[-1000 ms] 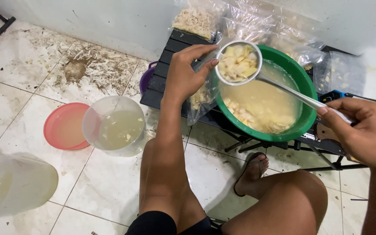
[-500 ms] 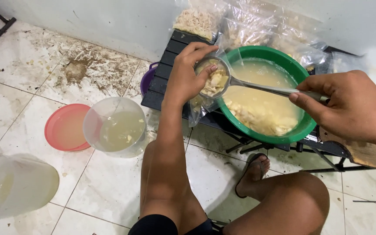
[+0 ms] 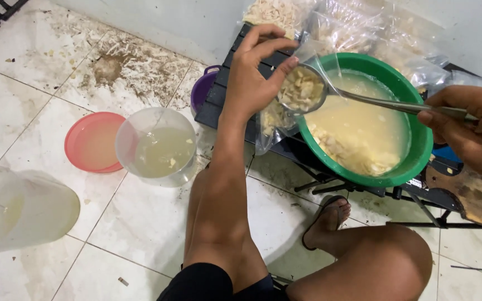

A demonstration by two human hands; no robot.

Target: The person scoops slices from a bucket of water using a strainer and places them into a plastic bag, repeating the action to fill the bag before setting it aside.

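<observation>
My left hand holds open the mouth of a clear plastic bag hanging at the left rim of a green basin. My right hand grips the long handle of a metal strainer ladle. The ladle's bowl, full of pale yellow chunks, tips into the bag's opening beside my left fingers. The basin holds cloudy yellowish liquid with more pale chunks. It rests on a low black stand.
A clear plastic jug of cloudy liquid stands on the tiled floor, a pink lid beside it. A large translucent container lies at the left. Filled plastic bags sit behind the basin. A purple tub shows under the stand.
The ladle has moved left from above the basin to the bag's mouth and tilted into it. My right hand followed left along the handle. My left hand stayed on the bag.
</observation>
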